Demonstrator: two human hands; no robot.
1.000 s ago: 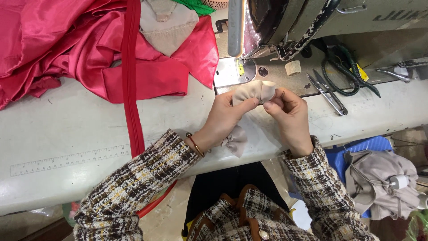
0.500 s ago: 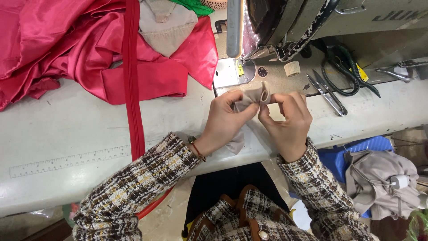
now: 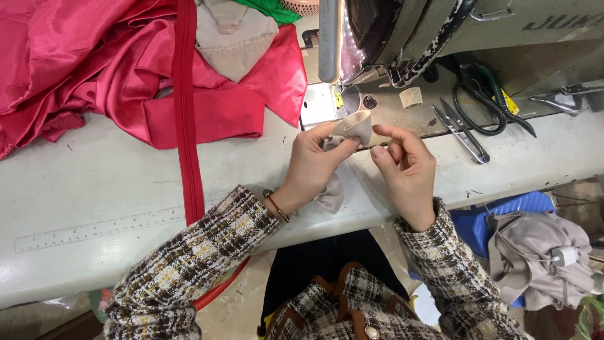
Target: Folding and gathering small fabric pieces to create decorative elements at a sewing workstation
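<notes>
Pale grey and scuffed, the sewing table (image 3: 94, 182) runs the whole width of the view, with an industrial sewing machine (image 3: 402, 31) standing at its far edge. Just near the machine's needle plate (image 3: 318, 104), a small piece of beige fabric (image 3: 353, 126) is held up off the table. The left hand (image 3: 314, 165) pinches it between thumb and curled fingers, the cloth bunched into a rounded fold above the fingertips, and a loose tail of the same cloth hangs below the palm toward the table's near edge. The right hand (image 3: 406, 170) sits just right of the fabric, apart from it by a narrow gap; its thumb and forefinger are drawn close together and the other fingers curl in loosely, holding nothing that can be made out. Both wrists wear tweed check sleeves, and a thin red cord bracelet (image 3: 277, 208) circles the left one.

Right of the hands, on the machine bed, lie thread snips (image 3: 462, 133), a small roll of tape (image 3: 411, 97) and black-handled shears (image 3: 491, 104). Left of the hands, a red zipper tape (image 3: 187, 126) runs from far to near across the table, over a heap of crimson satin (image 3: 94, 69) with a beige garment piece (image 3: 233, 34) on top. A printed ruler (image 3: 94, 230) marks the table's near left edge. Below the table at right sit a blue bin (image 3: 503, 211) and bundled grey cloth (image 3: 535, 252).
</notes>
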